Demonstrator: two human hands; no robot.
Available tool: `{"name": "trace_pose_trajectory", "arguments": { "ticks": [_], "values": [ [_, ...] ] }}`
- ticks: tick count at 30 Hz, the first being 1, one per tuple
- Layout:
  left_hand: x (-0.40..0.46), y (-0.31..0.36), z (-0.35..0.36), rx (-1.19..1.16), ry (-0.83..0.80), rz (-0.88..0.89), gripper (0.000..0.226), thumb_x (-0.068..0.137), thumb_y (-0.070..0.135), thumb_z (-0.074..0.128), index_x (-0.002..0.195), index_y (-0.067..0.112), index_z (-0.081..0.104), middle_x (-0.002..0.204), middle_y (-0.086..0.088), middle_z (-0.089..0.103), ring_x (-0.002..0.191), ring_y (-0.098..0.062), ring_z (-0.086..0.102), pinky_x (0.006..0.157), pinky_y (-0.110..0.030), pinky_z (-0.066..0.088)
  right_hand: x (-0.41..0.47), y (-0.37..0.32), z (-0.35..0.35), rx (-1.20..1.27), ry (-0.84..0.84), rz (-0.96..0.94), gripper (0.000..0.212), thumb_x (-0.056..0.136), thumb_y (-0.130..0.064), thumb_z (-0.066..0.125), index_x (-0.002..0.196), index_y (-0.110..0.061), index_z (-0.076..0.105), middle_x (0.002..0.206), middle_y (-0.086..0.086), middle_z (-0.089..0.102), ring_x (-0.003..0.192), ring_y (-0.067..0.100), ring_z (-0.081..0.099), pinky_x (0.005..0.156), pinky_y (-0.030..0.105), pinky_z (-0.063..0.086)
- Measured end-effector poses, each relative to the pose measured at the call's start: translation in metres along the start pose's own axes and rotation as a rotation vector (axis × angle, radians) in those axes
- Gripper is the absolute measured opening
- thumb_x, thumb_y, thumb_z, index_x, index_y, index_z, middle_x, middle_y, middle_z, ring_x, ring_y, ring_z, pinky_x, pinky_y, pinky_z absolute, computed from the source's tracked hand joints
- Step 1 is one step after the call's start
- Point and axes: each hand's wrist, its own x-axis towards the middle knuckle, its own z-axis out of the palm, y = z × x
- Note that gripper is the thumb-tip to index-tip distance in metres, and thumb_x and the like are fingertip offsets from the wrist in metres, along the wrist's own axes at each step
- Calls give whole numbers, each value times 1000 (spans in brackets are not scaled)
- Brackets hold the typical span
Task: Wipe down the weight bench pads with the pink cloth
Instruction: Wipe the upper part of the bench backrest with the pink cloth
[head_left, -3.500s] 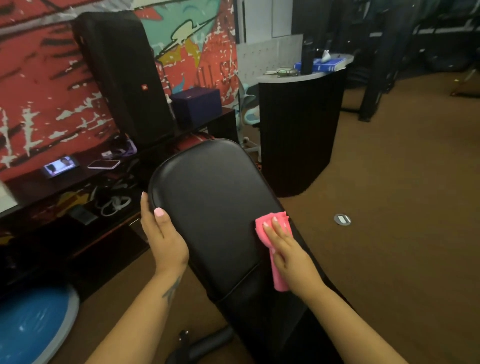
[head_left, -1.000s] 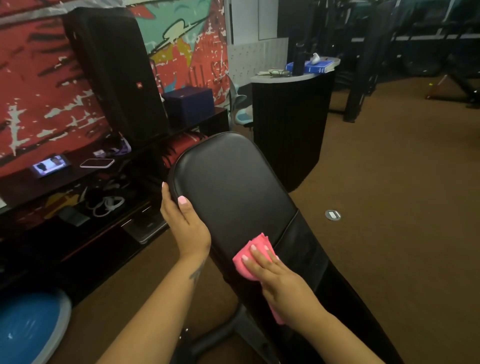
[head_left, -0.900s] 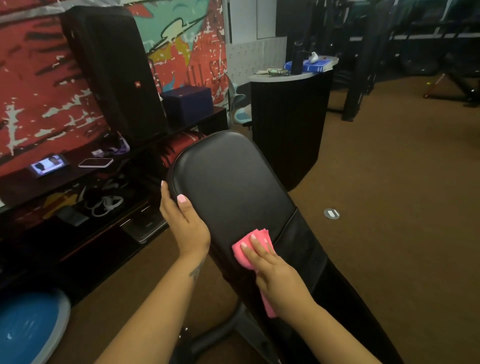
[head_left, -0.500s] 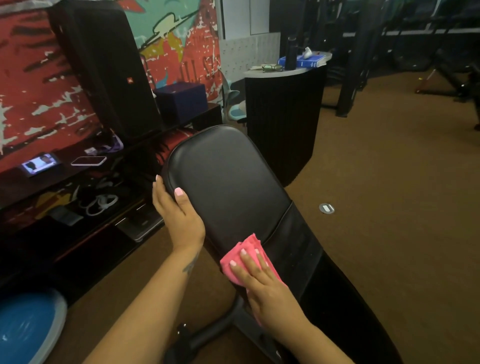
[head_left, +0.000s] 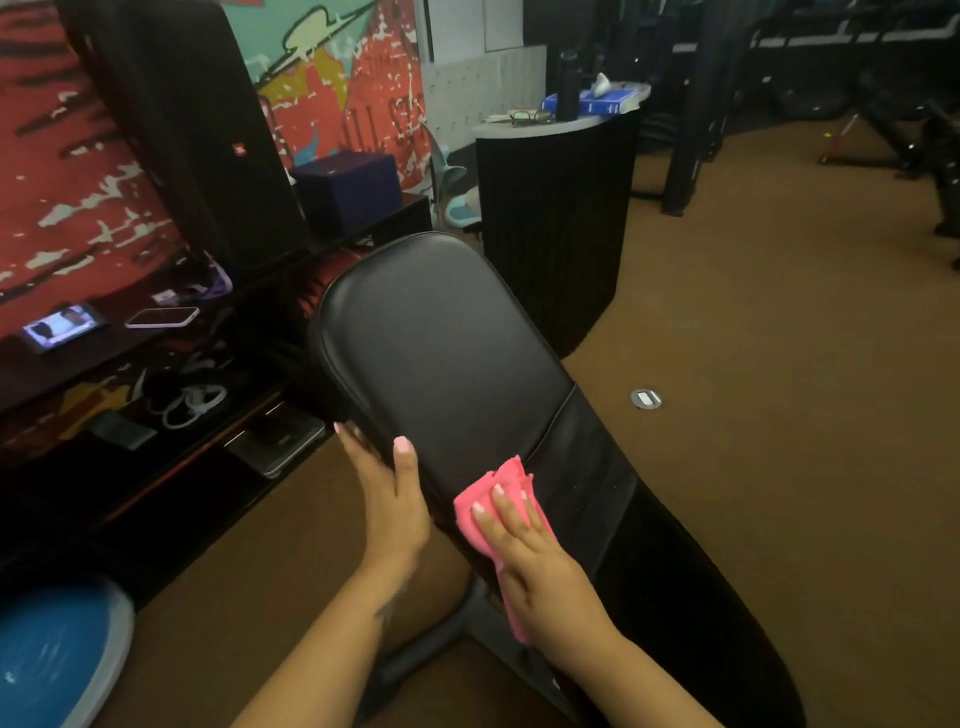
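Item: pink cloth (head_left: 501, 512), 1 piece, bunched. It lies under my right hand (head_left: 540, 566) at the near left edge of the back pad (head_left: 441, 353), just beside the seam where the lower pad (head_left: 649, 561) begins; a tail hangs down past my palm.

Grip, right: fingers straight and spread, pressing the cloth flat to the vinyl, not curled round it.

Grip, left: my left hand (head_left: 389, 499) clasps the pad's left edge, thumb on top, fingers wrapped over the side.

Handling, judged: the cloth looks light, soft and limp. It should fold and slide under the palm, so flat pressure suits it better than a pinch. The loose tail could drag or snag on the frame (head_left: 415, 654) below. The pad cover looks smooth and slick, padded underneath, so the cloth may skate unless I press firmly.

Best hold, judged: palm over the bunched middle, tail tucked in.
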Motion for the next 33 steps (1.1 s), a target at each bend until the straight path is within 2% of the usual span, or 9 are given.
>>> {"name": "trace_pose_trajectory", "arguments": {
  "ticks": [2, 5, 11, 17, 20, 23, 26, 29, 33],
  "values": [
    [-6, -8, 4, -65, -36, -44, 92, 83, 72, 28, 152, 28, -13, 162, 9, -2, 148, -6, 7, 121, -34, 12, -10, 11, 1, -18, -1, 30, 76, 96, -17, 43, 124, -74, 1, 139, -47, -12, 138, -8, -11, 110, 12, 6],
    [-7, -14, 9, -105, -70, -62, 98, 77, 79, 31, 153, 31, -7, 161, 10, 6, 147, -7, 14, 121, -37, 16, -15, 23, 0, 36, 67, 127, 68, 95, -15, 44, 129, -64, 12, 138, -48, -7, 138, -10, -3, 101, 1, 13],
    [-5, -16, 8, -107, -67, -45, 96, 79, 79, 33, 154, 29, -1, 160, 7, 15, 146, -10, 21, 120, -43, 21, 16, 4, -14, 119, 176, 220, 64, 96, -12, 42, 135, -46, 4, 142, -33, -2, 138, 0, 9, 98, 11, 17],
    [-7, -14, 8, -130, -66, -37, 102, 75, 82, 33, 154, 28, -1, 160, 6, 16, 145, -9, 23, 119, -36, 22, -3, 0, 5, 38, 47, 61, 71, 95, -13, 43, 131, -63, 8, 148, -33, -2, 141, 0, -2, 116, 24, 8],
    [-6, -16, 10, -121, -56, -36, 104, 74, 83, 32, 154, 26, -3, 161, 6, 11, 146, -10, 18, 121, -39, 18, -24, 16, 5, -48, -31, 53, 75, 93, -12, 46, 126, -69, 9, 140, -46, -3, 132, -18, -9, 107, 6, -1],
    [-7, -14, 10, -127, -78, -49, 105, 74, 82, 32, 154, 26, -5, 162, 6, 9, 147, -10, 16, 121, -39, 17, -32, 30, -1, -4, 22, 143, 66, 92, -9, 48, 131, -54, 19, 141, -38, 2, 126, -27, -2, 95, -8, 4],
    [-7, -13, 9, -131, -77, -53, 107, 71, 86, 32, 154, 29, -5, 161, 8, 9, 147, -11, 17, 120, -37, 18, -15, 30, -8, 87, 141, 245, 66, 92, -10, 47, 133, -52, 17, 145, -32, 5, 136, -2, 19, 104, 4, 18],
    [-6, -16, 9, -126, -64, -56, 98, 76, 78, 32, 154, 30, -3, 161, 7, 13, 146, -11, 20, 120, -40, 20, 8, 18, -15, 120, 187, 273, 68, 93, -9, 44, 134, -47, 6, 142, -31, 5, 134, 10, 34, 101, 22, 34],
    [-7, -13, 9, -115, -57, -18, 91, 79, 75, 33, 153, 31, 2, 159, 8, 19, 143, -9, 25, 119, -35, 23, 14, -1, -10, 105, 156, 159, 67, 94, -9, 43, 135, -46, 5, 145, -30, 3, 141, 8, 19, 106, 21, 25]
  ]
}}
